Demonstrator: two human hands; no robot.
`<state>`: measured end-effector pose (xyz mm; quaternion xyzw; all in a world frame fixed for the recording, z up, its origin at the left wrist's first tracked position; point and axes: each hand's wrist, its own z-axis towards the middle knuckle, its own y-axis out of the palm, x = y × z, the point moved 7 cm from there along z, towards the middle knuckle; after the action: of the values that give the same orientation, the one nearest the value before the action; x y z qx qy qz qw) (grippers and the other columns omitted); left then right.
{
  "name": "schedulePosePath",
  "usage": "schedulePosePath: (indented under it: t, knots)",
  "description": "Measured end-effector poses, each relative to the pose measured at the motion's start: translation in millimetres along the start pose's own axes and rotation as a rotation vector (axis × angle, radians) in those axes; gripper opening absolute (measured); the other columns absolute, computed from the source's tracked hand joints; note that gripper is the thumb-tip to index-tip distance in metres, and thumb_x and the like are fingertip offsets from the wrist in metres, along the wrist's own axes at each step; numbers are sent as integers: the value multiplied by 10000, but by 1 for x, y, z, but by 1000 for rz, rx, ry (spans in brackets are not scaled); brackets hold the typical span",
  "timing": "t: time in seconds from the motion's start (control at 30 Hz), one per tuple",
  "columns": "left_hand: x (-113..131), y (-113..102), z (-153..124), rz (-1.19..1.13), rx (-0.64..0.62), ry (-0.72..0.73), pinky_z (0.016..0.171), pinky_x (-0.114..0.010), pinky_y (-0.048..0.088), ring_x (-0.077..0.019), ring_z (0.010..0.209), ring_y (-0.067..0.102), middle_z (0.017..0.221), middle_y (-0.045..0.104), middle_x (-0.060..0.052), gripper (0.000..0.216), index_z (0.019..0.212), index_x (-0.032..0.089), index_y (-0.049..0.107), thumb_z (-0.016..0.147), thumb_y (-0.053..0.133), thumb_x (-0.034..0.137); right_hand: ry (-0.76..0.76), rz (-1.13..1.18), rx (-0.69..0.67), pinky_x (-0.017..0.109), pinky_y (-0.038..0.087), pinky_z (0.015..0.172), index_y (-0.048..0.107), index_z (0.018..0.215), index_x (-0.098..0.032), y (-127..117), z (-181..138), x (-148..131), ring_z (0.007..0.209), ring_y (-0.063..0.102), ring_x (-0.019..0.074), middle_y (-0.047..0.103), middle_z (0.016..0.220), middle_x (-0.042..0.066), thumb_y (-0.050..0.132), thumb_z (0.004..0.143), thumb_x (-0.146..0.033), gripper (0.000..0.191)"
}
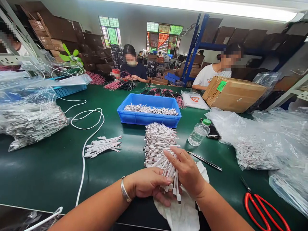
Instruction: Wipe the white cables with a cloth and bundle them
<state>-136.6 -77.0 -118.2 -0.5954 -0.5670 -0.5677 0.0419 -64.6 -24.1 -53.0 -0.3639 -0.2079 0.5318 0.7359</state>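
My left hand (148,185), with a silver bangle on the wrist, is closed under a bunch of short white cable pieces (171,175). From the other side my right hand (186,170) wraps its fingers over the same bunch. The bunch's loose ends hang down over a white cloth (183,213) at the table's near edge. Just beyond the hands lies a long stack of the same white pieces (158,139) on the green table (48,166).
A blue bin (149,115) of pieces sits behind the stack. A small pile (102,146), a white cord (84,154), a bottle (198,132), tweezers (204,160), red scissors (262,208), a cardboard box (232,93) and plastic bags (31,118) lie around. Two people sit opposite.
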Motion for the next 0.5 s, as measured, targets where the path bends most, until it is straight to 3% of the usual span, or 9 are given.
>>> schedulePosePath:
  t: [0.33, 0.5]
  knots:
    - [-7, 2, 11, -68, -2, 19, 595, -272, 548, -181, 740, 655, 879, 660, -112, 387, 905, 82, 679, 693, 733, 401, 153, -91, -12, 477, 463, 918, 495, 1318, -197, 10, 0, 4, 1198, 426, 306, 429, 1325, 169, 402, 891, -78, 454]
    - [-6, -2, 12, -56, 64, 40, 508, -250, 531, -132, 559, 612, 678, 623, -55, 397, 804, 81, 655, 652, 759, 432, 227, 81, 63, 466, 408, 994, 351, 1402, -321, 13, -4, 10, 1294, 359, 270, 303, 1441, 108, 367, 912, -86, 544]
